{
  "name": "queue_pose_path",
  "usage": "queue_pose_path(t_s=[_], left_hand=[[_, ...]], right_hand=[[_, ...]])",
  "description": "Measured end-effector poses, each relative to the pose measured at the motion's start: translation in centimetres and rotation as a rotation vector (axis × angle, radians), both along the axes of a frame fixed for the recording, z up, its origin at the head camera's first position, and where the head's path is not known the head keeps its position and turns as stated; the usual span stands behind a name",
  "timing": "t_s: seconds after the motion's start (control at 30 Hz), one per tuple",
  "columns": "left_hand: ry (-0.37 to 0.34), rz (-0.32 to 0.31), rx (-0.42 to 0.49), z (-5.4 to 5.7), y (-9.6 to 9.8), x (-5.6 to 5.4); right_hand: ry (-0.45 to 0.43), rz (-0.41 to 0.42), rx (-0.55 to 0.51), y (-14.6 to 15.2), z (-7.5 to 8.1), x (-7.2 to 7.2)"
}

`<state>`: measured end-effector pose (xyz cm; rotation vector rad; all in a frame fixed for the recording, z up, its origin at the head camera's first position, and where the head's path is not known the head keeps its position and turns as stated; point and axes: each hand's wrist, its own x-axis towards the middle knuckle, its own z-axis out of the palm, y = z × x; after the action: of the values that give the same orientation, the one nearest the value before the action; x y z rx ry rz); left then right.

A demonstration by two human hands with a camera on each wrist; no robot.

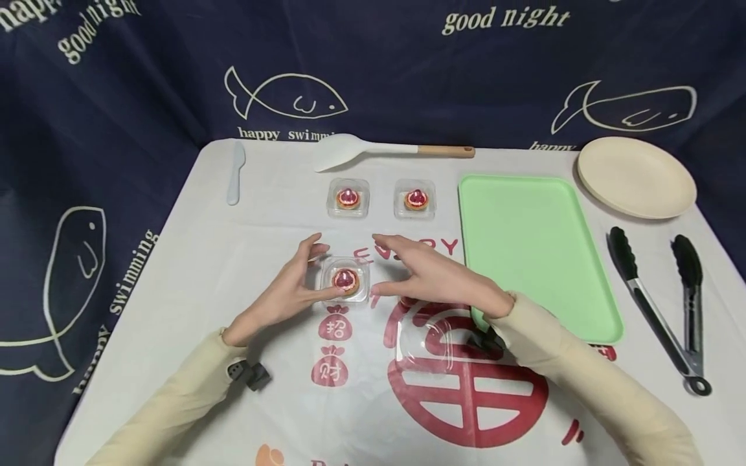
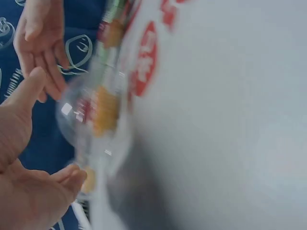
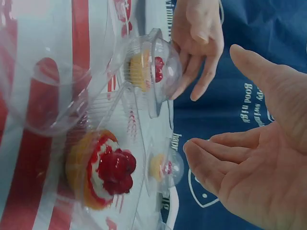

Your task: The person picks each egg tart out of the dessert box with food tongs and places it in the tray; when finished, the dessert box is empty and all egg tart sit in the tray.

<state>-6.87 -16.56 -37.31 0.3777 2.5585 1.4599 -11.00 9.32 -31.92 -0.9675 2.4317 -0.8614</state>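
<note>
A small fruit tart (image 1: 346,281) sits in a clear domed plastic box (image 1: 362,294) on the table. My left hand (image 1: 285,291) is spread at the box's left side, its thumb overlapping the near edge; whether it touches cannot be told. To the right of the box, my right hand (image 1: 437,272) hovers with fingers extended and nothing in its grasp. In the right wrist view, an uncovered tart with red fruit on white cream (image 3: 112,167) lies in an open box; my right hand mostly hides it in the head view. A clear piece like a lid (image 1: 425,343) lies nearer me.
Two more boxed tarts (image 1: 348,197) (image 1: 416,199) stand farther back. A white spoon (image 1: 340,152) and pale blue knife (image 1: 236,171) lie behind. On the right are a green tray (image 1: 524,239), beige plates (image 1: 638,178) and black tongs (image 1: 658,317).
</note>
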Motion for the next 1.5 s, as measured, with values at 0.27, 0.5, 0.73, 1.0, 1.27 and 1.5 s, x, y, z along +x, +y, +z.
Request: queue_pose_path(t_s=[0.27,0.5,0.73,1.0,1.27,1.5], left_hand=[[0.007,-0.039,-0.067,-1.8,-0.9,0.2],[0.065,-0.072,-0.110,-2.4,-0.4,0.3],[0.127,-0.080,-0.160,-2.5,0.0,0.2],[0.155,-0.105,-0.185,-2.8,0.2,0.1],[0.146,-0.107,-0.176,-3.0,0.3,0.0],[0.168,-0.131,-0.200,-2.9,0.4,-0.5]], right_hand=[[-0.039,0.058,0.090,-2.4,-0.8,-1.1],[-0.005,0.137,0.188,-4.2,-1.3,-1.7],[0.011,0.151,0.222,-4.9,-1.8,-2.4],[-0.019,0.160,0.214,-5.3,-2.1,-3.4],[-0.006,0.130,0.218,-5.6,-2.2,-3.5],[0.012,0.120,0.211,-5.3,-2.0,-3.1]])
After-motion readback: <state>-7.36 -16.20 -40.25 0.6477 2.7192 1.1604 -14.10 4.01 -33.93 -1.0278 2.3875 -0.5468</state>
